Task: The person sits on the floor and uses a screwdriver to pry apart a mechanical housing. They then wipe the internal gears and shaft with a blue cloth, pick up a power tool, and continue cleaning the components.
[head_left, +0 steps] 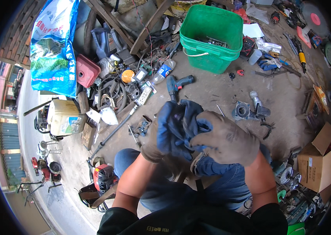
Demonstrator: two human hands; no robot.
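Centre: our left hand (169, 131) meets right hand (228, 139) | fingers curled, grasp we can't tell | floor (286, 127) reaches right-edge carton (315, 168)

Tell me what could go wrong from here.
1. The gloved left hand and right hand are bunched together, hiding anything between them; something small could slip out unnoticed.
2. The drill lies on the floor just beyond the hands, so it might get kicked or tripped over.
3. The red engine sits close beside the left knee; shifting that leg could bump it.
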